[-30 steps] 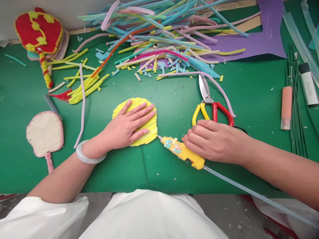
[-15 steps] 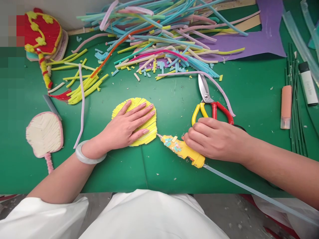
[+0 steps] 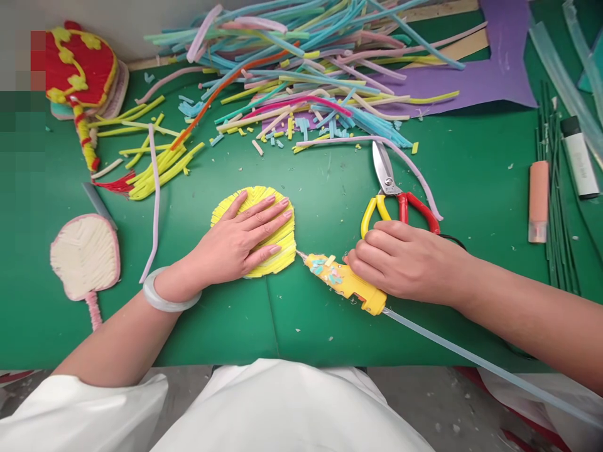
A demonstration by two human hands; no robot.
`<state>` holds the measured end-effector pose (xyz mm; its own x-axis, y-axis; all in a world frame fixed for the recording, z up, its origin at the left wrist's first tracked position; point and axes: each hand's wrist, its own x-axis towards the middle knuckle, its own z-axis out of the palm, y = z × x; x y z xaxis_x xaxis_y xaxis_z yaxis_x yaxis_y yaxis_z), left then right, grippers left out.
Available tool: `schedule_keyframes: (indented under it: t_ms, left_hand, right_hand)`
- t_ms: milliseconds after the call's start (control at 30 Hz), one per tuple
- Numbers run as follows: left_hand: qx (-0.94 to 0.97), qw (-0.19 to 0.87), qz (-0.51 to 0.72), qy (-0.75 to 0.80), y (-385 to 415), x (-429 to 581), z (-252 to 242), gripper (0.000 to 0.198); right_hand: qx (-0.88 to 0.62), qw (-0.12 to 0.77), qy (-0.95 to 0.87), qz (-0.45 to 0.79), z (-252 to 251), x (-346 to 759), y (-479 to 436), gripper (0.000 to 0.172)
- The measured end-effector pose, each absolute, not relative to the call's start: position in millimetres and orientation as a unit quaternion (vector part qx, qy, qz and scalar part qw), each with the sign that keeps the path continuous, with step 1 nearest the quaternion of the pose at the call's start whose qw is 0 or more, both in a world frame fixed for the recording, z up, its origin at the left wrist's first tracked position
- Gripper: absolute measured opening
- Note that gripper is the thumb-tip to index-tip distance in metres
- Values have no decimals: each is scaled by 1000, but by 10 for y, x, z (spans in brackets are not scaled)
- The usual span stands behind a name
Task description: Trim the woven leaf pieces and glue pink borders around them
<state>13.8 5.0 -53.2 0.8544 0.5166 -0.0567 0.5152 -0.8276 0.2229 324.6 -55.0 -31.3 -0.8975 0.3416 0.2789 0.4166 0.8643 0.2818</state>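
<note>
My left hand (image 3: 238, 242) lies flat, fingers stretched out, pressing on a yellow fan-shaped piece (image 3: 279, 242) made of pipe-cleaner strips on the green table (image 3: 301, 314). My right hand (image 3: 400, 260) is closed round a yellow hot glue gun (image 3: 342, 282), whose metal tip touches the right edge of the yellow piece. A clear glue stick (image 3: 471, 361) trails from the back of the gun toward the lower right. A pale bangle (image 3: 162, 295) sits on my left wrist.
Scissors with yellow and red handles (image 3: 393, 191) lie just behind my right hand. A heap of coloured pipe cleaners (image 3: 301, 69) fills the back. A white fan (image 3: 85, 254) and a red fan (image 3: 80, 63) lie left. A lighter (image 3: 538, 201) and green wires (image 3: 556, 188) lie right.
Almost nothing has changed. Both hands stay where they were; the glue gun's tip has crept very slightly up along the yellow piece's edge.
</note>
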Motion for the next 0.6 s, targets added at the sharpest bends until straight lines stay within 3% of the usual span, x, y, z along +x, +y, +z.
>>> schedule_keyframes:
  t_ms: [600]
  left_hand:
    - [959, 106, 5, 263, 49, 136, -526, 60]
  right_hand:
    - [-218, 110, -953, -181, -321, 3241, -510, 29]
